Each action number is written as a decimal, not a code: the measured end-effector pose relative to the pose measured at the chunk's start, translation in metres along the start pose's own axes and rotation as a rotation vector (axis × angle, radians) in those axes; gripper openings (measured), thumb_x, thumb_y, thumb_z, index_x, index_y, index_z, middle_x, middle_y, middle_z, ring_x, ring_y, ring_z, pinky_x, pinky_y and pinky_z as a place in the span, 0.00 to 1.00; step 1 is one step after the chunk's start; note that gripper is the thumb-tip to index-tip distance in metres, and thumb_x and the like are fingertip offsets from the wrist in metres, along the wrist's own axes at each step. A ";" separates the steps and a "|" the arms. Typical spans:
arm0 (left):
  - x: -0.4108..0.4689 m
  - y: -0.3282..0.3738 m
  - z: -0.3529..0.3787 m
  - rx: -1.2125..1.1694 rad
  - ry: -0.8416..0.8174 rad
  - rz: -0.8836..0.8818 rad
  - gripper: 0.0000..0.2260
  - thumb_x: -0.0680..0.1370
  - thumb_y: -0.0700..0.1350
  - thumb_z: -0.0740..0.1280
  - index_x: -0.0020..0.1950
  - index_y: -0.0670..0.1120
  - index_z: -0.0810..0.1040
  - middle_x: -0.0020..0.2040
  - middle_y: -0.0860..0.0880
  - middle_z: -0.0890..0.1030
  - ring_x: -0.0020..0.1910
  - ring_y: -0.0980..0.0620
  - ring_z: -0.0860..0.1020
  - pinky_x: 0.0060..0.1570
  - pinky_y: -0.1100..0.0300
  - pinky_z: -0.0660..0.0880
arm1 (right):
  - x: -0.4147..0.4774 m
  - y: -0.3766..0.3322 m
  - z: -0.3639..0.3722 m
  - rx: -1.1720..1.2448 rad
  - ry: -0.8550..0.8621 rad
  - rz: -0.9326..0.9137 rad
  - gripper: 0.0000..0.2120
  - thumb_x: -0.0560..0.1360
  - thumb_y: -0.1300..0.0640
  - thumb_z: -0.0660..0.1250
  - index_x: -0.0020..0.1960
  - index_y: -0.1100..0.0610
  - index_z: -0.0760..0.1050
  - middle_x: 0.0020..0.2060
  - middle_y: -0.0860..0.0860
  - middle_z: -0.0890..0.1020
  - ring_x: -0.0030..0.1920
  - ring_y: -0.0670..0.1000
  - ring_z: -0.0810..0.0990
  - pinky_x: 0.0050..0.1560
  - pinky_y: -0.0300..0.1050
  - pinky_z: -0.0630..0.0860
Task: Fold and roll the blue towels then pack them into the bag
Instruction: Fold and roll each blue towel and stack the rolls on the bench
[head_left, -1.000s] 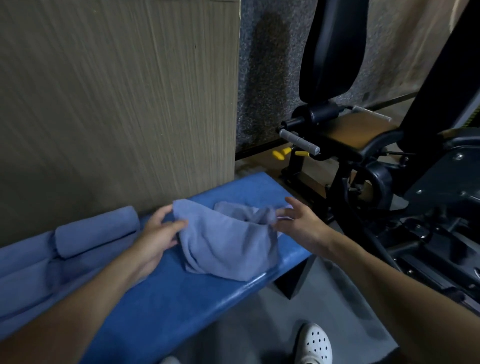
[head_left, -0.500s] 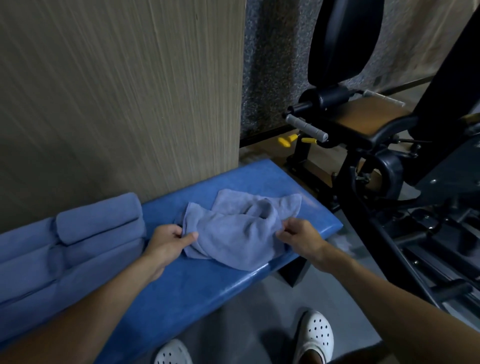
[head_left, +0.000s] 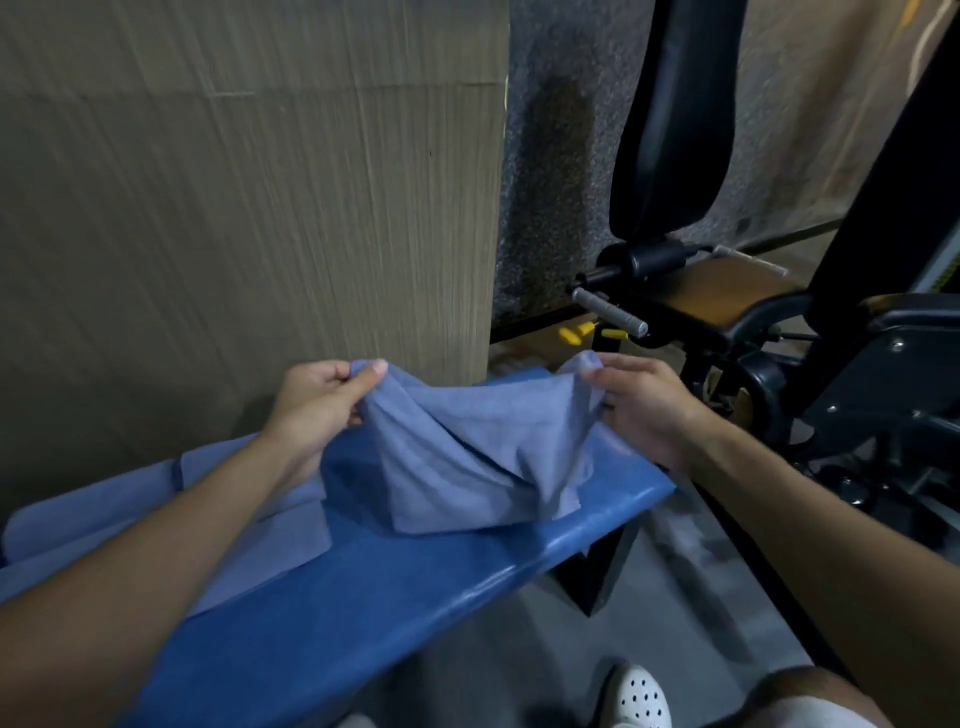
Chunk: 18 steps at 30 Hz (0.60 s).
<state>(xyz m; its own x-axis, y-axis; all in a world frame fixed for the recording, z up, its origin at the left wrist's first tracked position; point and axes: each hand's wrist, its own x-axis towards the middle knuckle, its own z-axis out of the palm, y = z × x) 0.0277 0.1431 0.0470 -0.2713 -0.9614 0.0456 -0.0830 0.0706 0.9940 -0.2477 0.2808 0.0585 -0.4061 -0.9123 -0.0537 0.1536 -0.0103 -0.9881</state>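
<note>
Blue towel (head_left: 467, 457): hanging between both hands over the far end of the bench (head_left: 415, 597), its middle sagging and its lower edge resting in creases on the padding.
Left hand (head_left: 317, 410): pinching the towel's left top corner between thumb and fingers, and lifting it off the bench.
Right hand (head_left: 644, 410): gripping the right top corner, with the fingers curling round the cloth.
Step in hand: the person appears to be opening the towel out and straightening it ahead of the first fold; this one is showing no fold or roll yet.
Next move: probably calling for the corners to be drawn apart until the sag goes, then for the cloth to be laid flat with its edges square, since limp fabric like this tends to bunch.
Other towels (head_left: 291, 540): lying on the bench at the left, partly under the left forearm; how they are folded cannot be told.
Bag: not appearing in the head view.
Surface: the bench is showing glossy blue padding and running from lower left towards the right.
Room: a ribbed beige wall panel (head_left: 234, 208) is standing behind the bench, a black exercise machine (head_left: 779, 322) is sitting to the right, and a white perforated shoe (head_left: 636, 696) is showing on the grey floor (head_left: 675, 597).
</note>
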 end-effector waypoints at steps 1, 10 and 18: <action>-0.003 0.009 -0.002 -0.009 0.005 0.006 0.09 0.77 0.47 0.71 0.40 0.44 0.79 0.42 0.41 0.79 0.40 0.48 0.75 0.40 0.58 0.74 | -0.005 -0.007 -0.001 -0.036 -0.052 -0.010 0.07 0.76 0.72 0.63 0.50 0.67 0.78 0.43 0.61 0.82 0.45 0.59 0.81 0.50 0.52 0.76; -0.029 0.050 -0.021 0.028 0.127 0.031 0.12 0.79 0.49 0.69 0.38 0.47 0.74 0.42 0.42 0.75 0.42 0.46 0.73 0.44 0.44 0.74 | -0.044 -0.025 0.003 -0.205 0.019 -0.072 0.07 0.83 0.59 0.58 0.46 0.56 0.71 0.43 0.54 0.80 0.44 0.53 0.81 0.39 0.47 0.81; -0.042 0.058 -0.023 0.112 0.182 0.039 0.18 0.79 0.51 0.68 0.33 0.47 0.67 0.34 0.46 0.68 0.36 0.49 0.68 0.41 0.50 0.73 | -0.057 -0.031 0.007 -0.195 0.082 0.034 0.24 0.82 0.46 0.58 0.57 0.69 0.72 0.47 0.61 0.77 0.55 0.63 0.80 0.56 0.61 0.77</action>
<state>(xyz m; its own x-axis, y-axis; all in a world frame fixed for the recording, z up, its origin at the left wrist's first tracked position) 0.0569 0.1816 0.1050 -0.0994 -0.9888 0.1111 -0.1846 0.1281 0.9744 -0.2231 0.3302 0.0927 -0.4770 -0.8741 -0.0916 -0.0051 0.1070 -0.9942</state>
